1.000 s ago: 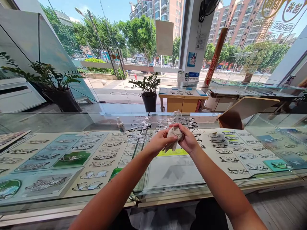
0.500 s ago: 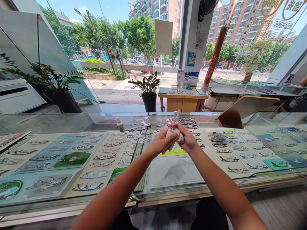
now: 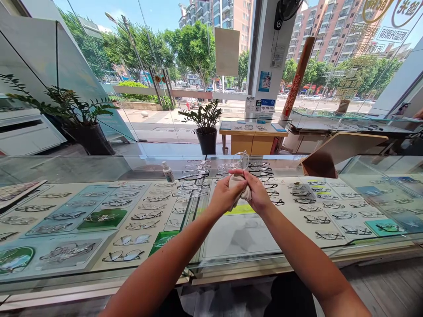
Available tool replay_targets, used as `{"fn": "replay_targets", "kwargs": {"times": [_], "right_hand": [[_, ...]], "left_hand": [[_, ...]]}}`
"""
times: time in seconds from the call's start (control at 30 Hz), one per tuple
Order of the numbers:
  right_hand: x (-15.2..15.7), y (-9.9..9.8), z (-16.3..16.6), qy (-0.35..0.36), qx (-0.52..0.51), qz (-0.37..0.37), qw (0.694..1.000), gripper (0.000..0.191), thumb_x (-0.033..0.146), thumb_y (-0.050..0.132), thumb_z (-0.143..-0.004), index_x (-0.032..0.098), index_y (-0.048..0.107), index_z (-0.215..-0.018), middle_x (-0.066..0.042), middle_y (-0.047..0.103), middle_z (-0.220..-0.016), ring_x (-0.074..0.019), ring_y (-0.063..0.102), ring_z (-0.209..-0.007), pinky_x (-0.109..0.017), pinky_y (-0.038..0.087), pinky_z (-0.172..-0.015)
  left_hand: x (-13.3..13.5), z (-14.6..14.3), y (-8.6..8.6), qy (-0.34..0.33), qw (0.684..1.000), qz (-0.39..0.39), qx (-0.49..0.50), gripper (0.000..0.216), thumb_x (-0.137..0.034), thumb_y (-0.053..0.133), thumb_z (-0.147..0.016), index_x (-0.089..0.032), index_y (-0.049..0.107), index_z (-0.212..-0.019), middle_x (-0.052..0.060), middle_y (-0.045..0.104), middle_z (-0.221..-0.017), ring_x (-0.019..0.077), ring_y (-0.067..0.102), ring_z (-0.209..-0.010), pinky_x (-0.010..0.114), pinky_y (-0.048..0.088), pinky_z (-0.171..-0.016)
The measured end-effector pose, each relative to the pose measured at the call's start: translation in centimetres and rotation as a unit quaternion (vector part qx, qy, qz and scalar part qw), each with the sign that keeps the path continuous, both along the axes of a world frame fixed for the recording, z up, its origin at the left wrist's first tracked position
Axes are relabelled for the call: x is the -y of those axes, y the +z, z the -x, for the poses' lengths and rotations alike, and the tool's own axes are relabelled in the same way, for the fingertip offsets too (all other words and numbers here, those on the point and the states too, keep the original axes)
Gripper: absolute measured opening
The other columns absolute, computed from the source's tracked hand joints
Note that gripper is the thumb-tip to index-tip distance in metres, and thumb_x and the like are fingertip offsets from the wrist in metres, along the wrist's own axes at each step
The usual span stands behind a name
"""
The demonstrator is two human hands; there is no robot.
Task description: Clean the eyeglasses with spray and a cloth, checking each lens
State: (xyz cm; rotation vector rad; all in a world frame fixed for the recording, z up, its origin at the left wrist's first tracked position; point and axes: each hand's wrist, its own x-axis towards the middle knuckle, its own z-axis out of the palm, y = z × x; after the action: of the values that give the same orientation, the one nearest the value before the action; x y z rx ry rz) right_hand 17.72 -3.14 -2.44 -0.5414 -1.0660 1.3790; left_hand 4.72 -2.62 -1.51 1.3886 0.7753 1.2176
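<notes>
A: Where are the hands?

B: Both are held up over the middle of the glass counter [image 3: 238,240], nearer its far edge than the near one. The left hand [image 3: 223,198] and right hand [image 3: 261,194] meet thumb to thumb, touching.

A: Open or closed?

B: Both are curled tight round a pale cloth [image 3: 238,183]. The cloth is bunched between the palms, with the fingers folded over it.

A: And the glasses?

B: The glasses [image 3: 242,159] stick up out of the cloth. One clear lens shows just above the right hand's fingertips; the rest is hidden in the cloth.

A: What differs from a second ago?

B: The hands have drawn closer together. The cloth hung down below them as a loose tail then; now only a small fold shows under the thumbs. The lens stands where it did.

A: Anything round about?

B: A small white bottle [image 3: 168,171] stands by the counter's far edge, to the left of the hands. Rows of frames [image 3: 145,215] lie under the glass.
</notes>
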Motion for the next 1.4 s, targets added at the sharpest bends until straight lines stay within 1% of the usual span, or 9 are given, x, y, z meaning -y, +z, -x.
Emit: {"fn": "replay_targets", "kwargs": {"times": [0.17,0.27,0.43,0.67,0.87,1.03,1.2,1.3,1.4], "right_hand": [[0.5,0.5,0.3,0.011,0.02,-0.006,1.0,0.044,0.064,0.07,-0.093,0.028,0.084,-0.115,-0.005,0.081,-0.114,-0.0243,0.071,-0.114,-0.034,0.058,-0.096],[0.4,0.6,0.0,0.003,0.013,0.007,1.0,0.043,0.064,0.072,-0.09,0.028,0.085,-0.112,-0.005,0.082,-0.114,-0.0253,0.072,-0.113,-0.036,0.058,-0.097],[-0.2,0.2,-0.9,-0.017,-0.016,0.055,0.998,0.033,0.051,0.079,-0.084,0.024,0.086,-0.102,-0.006,0.082,-0.117,-0.0225,0.074,-0.103,-0.032,0.059,-0.091],[-0.5,0.0,-1.4,-0.022,-0.043,0.066,0.997,0.026,0.044,0.079,-0.083,0.021,0.085,-0.094,-0.007,0.082,-0.107,-0.0218,0.073,-0.093,-0.033,0.059,-0.086],[-0.1,0.1,-1.0,-0.008,-0.05,0.063,0.997,0.032,0.05,0.082,-0.082,0.023,0.086,-0.099,-0.007,0.081,-0.114,-0.0203,0.073,-0.098,-0.03,0.06,-0.087],[0.6,0.3,-0.1,-0.01,-0.031,0.03,0.999,0.036,0.055,0.079,-0.087,0.028,0.085,-0.11,-0.006,0.078,-0.131,-0.0216,0.072,-0.113,-0.032,0.059,-0.098],[0.9,0.4,0.4,-0.011,-0.015,0.003,1.0,0.038,0.058,0.075,-0.091,0.028,0.085,-0.113,-0.004,0.079,-0.132,-0.0229,0.072,-0.118,-0.034,0.057,-0.104],[0.5,0.2,0.1,-0.002,-0.024,0.012,1.0,0.041,0.058,0.078,-0.088,0.025,0.085,-0.112,-0.005,0.08,-0.129,-0.0216,0.074,-0.111,-0.031,0.059,-0.099],[0.0,-0.2,-0.6,0.008,-0.044,0.034,0.998,0.039,0.054,0.082,-0.083,0.023,0.087,-0.106,-0.005,0.083,-0.119,-0.0185,0.076,-0.1,-0.026,0.061,-0.089]], "left_hand": [[0.0,-0.1,-0.2,0.037,0.999,-0.004,0.006,0.048,-0.064,0.08,-0.081,-0.017,0.07,-0.081,-0.001,0.06,-0.065,0.0114,0.048,-0.06,0.024,0.037,-0.056],[-0.2,0.0,-0.2,0.028,0.999,-0.016,0.001,0.058,-0.073,0.074,-0.084,-0.017,0.064,-0.073,-0.001,0.056,-0.062,0.0108,0.044,-0.057,0.025,0.036,-0.054],[-0.4,0.3,0.1,-0.066,0.998,-0.003,0.0,0.063,-0.078,0.073,-0.081,-0.017,0.058,-0.07,-0.001,0.053,-0.062,0.0096,0.041,-0.056,0.025,0.033,-0.053],[-0.4,1.7,0.6,-0.211,0.976,0.048,0.005,0.049,-0.058,0.087,-0.079,-0.016,0.066,-0.093,0.0,0.059,-0.077,0.0105,0.05,-0.065,0.024,0.041,-0.062],[-0.3,1.1,-0.1,-0.159,0.987,0.007,0.003,0.05,-0.054,0.09,-0.076,-0.016,0.066,-0.099,0.0,0.063,-0.075,0.0105,0.052,-0.063,0.023,0.039,-0.058],[-0.1,0.4,-0.2,-0.076,0.997,-0.014,0.008,0.05,-0.058,0.087,-0.077,-0.016,0.069,-0.098,0.001,0.065,-0.076,0.012,0.054,-0.065,0.024,0.042,-0.061],[-0.2,0.0,-0.5,-0.003,0.999,-0.025,0.032,0.051,-0.066,0.079,-0.082,-0.017,0.069,-0.093,-0.001,0.061,-0.071,0.0112,0.051,-0.062,0.024,0.042,-0.06],[-0.5,-0.1,-0.8,-0.002,0.999,-0.037,0.007,0.055,-0.071,0.072,-0.087,-0.017,0.063,-0.084,-0.003,0.055,-0.065,0.01,0.046,-0.057,0.023,0.038,-0.054],[-1.0,0.2,-1.1,-0.045,0.998,-0.047,-0.023,0.061,-0.076,0.065,-0.089,-0.018,0.055,-0.076,-0.002,0.053,-0.063,0.0095,0.044,-0.055,0.022,0.036,-0.051]]}}
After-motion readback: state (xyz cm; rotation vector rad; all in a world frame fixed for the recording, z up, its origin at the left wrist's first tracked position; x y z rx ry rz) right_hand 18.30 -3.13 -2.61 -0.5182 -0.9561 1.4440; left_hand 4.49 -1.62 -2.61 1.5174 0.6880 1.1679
